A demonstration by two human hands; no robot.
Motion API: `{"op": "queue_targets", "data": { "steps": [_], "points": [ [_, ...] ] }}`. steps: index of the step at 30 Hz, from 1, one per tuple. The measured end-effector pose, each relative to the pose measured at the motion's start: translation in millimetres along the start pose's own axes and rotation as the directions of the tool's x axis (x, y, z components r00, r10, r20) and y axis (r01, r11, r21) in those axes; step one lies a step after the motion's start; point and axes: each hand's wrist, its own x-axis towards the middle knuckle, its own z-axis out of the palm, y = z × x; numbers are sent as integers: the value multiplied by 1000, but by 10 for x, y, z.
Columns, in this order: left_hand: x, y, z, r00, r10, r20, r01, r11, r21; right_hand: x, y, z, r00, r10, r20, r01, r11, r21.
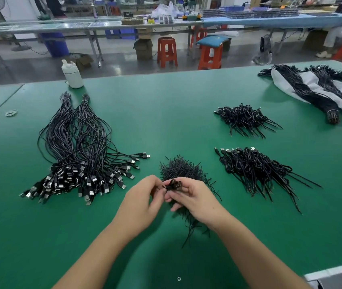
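Note:
Over the green table (166,113), my left hand (145,201) and my right hand (193,197) meet at the middle. Both pinch a small coiled black cable (172,184) between their fingertips; its loose end trails down beneath my right hand. Just behind the hands lies a heap of short black twist ties (180,167). A large pile of uncoiled black USB cables (78,155) spreads out to the left, plugs toward me. To the right lie two piles of coiled cables, one near (257,167) and one farther back (243,119).
A white bottle (73,75) stands at the table's far left edge. Rubber bands (11,113) lie at the left. More bound cable bundles rest on a white bag (312,88) at the far right. Red stools and workbenches stand beyond the table.

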Motion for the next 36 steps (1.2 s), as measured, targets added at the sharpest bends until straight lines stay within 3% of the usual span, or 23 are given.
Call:
{"op": "queue_targets", "data": {
  "steps": [4, 7, 10, 14, 17, 20, 24, 28, 31, 34, 36],
  "points": [
    [19, 59, -25, 1000, -25, 13, 25, 998, -55, 8, 4, -39, 990, -56, -130, 25, 972, -232],
    [12, 57, -29, 994, 104, 42, -109, 985, 137, -1, 19, -67, 997, -6, -80, -10, 981, -192],
    [33, 88, 5, 937, 347, 41, -328, 834, 443, -16, 30, -54, 998, 39, -45, -45, 988, -150],
    [73, 84, 75, 870, 488, 67, -437, 703, 562, 13, 46, -80, 995, 75, -71, -87, 979, -186],
    [38, 86, 105, 933, 353, 61, -343, 832, 437, 25, 57, -121, 988, 94, -120, -102, 993, -66],
    [30, 101, 120, 996, 75, 46, -80, 988, 129, 18, 30, -117, 995, 41, -94, -42, 999, -7],
    [53, 117, 107, 993, -101, -55, 94, 988, -123, 14, -14, -120, 1000, 2, -16, 0, 995, 100],
    [76, 121, 103, 984, -169, -63, 154, 969, -192, 9, -40, -107, 998, -43, -48, 43, 999, -14],
    [71, 114, 103, 994, -100, -43, 94, 985, -142, -6, -59, -114, 993, -83, -86, 63, 976, -210],
    [69, 106, 105, 996, 89, -31, -85, 992, 98, -22, -55, -124, 984, -170, -60, 122, 872, -475],
    [88, 97, 132, 960, 277, -49, -245, 907, 343, -21, -52, -133, 973, -230, -27, 166, 774, -611]
  ]
}}
